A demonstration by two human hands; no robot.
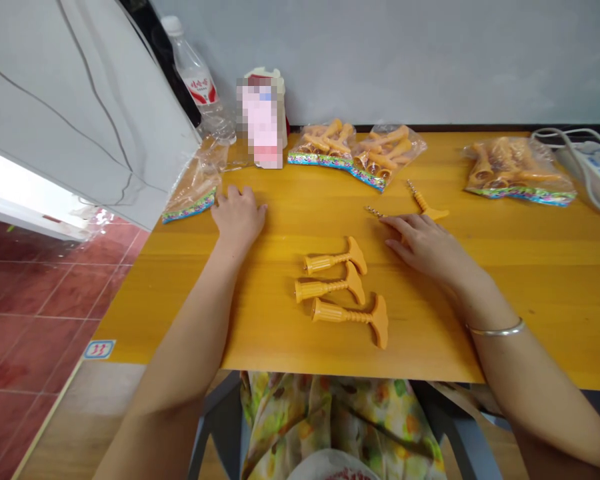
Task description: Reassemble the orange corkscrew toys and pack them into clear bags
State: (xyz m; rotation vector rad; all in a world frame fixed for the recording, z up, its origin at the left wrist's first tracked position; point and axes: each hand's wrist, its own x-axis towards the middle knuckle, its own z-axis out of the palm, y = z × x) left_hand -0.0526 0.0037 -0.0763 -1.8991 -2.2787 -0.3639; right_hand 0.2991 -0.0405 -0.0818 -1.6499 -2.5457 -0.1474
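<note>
My left hand (pixel 239 215) lies palm down on the table with its fingers apart, their tips at the edge of a crumpled clear plastic bag (pixel 200 180) with a colourful strip. Under the curled fingers of my right hand (pixel 425 245) is a corkscrew (pixel 374 211); its metal spiral sticks out to the left, and most of its handle is hidden. Just beyond that hand lies another bare corkscrew (pixel 433 213). Between my hands, three orange corkscrews with ribbed sleeves over their spirals lie in a column: a far one (pixel 356 255), a middle one (pixel 354 285) and a near one (pixel 379 320).
Along the back stand a plastic bottle (pixel 200 87) and a blurred-out item (pixel 263 123). Bags of orange parts lie at the back middle (pixel 325 141), beside it (pixel 387 150) and at the right (pixel 517 167). A white power strip (pixel 597 167) with cables sits far right.
</note>
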